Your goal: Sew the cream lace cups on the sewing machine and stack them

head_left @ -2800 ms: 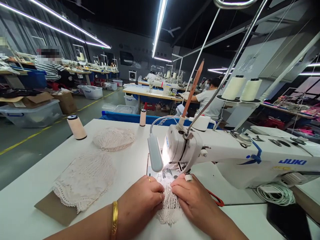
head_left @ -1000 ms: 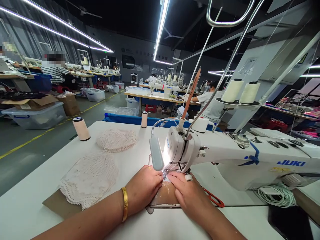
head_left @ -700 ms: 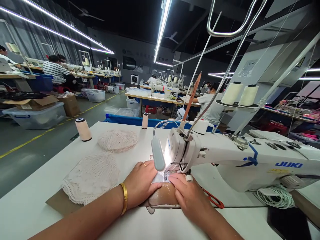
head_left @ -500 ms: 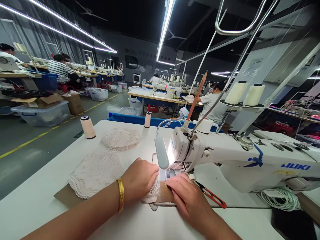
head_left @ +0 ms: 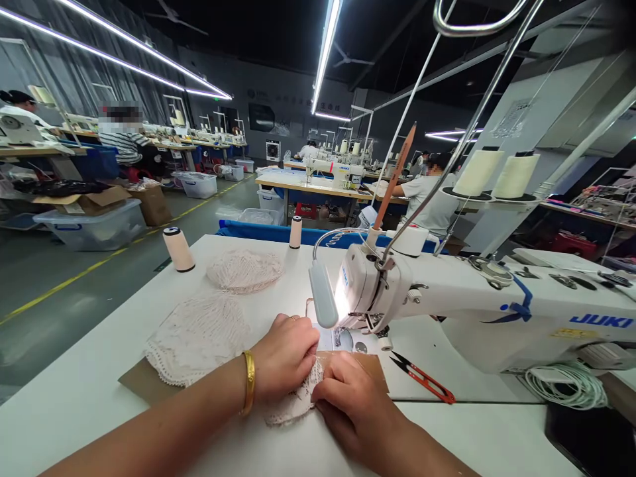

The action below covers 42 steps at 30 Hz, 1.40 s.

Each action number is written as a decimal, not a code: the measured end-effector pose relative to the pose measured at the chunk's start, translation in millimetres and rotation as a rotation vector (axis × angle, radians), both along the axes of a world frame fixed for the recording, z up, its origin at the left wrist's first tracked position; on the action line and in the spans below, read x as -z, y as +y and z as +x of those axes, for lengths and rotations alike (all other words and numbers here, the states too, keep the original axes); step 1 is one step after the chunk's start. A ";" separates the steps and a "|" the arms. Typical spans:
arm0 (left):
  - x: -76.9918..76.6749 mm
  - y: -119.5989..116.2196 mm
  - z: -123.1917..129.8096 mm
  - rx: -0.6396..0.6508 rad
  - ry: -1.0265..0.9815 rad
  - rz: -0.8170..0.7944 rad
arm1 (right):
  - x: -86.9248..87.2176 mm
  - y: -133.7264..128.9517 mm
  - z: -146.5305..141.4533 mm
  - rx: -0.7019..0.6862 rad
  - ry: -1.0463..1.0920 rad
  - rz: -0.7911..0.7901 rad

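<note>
A piece of white lace [head_left: 299, 401] lies between my two hands, just in front of the sewing machine's needle area. My left hand [head_left: 285, 351], with a gold bracelet at the wrist, is closed on its upper left part. My right hand [head_left: 350, 391] pinches the lace's right edge. Under my right hand is a flat brown card [head_left: 375, 368], partly hidden. The white sewing machine [head_left: 427, 285] stands behind and to the right, its small lamp [head_left: 322, 291] lit. To the left, a lace stack [head_left: 199, 338] rests partly on another brown sheet [head_left: 136, 382].
A second lace stack [head_left: 246, 270] lies farther back, near two cones of pale thread, one cone [head_left: 179, 250] at the table's left edge. Red-handled thread snips [head_left: 427, 379] lie right of my right hand. A coiled cable [head_left: 566, 384] hangs near the machine's right end. Co-workers sit at other tables.
The lace and both hands have come slightly nearer to me, away from the needle. My right hand has gone from lying on the brown card to pinching the lace's edge.
</note>
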<state>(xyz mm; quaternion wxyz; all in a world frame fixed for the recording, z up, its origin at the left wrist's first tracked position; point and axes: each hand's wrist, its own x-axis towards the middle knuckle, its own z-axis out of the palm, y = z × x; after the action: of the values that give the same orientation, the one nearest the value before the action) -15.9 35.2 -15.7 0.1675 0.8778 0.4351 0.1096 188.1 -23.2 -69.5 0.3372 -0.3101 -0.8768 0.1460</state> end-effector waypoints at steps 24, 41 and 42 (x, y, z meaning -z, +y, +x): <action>16.9 -15.0 15.7 -0.098 -0.510 -0.394 | -8.4 1.7 14.9 0.370 0.227 -0.474; 28.0 -17.4 15.0 -0.097 -0.459 -0.271 | -8.4 3.3 13.9 0.381 0.292 -0.532; 29.3 -17.4 14.7 -0.090 -0.448 -0.254 | -7.9 3.5 13.7 0.377 0.294 -0.529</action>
<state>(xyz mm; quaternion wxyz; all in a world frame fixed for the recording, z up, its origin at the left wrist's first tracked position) -1.2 17.8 -45.0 0.3633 0.7833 0.4361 0.2533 201.8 -19.7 -61.5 0.3887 -0.5187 -0.6781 0.3465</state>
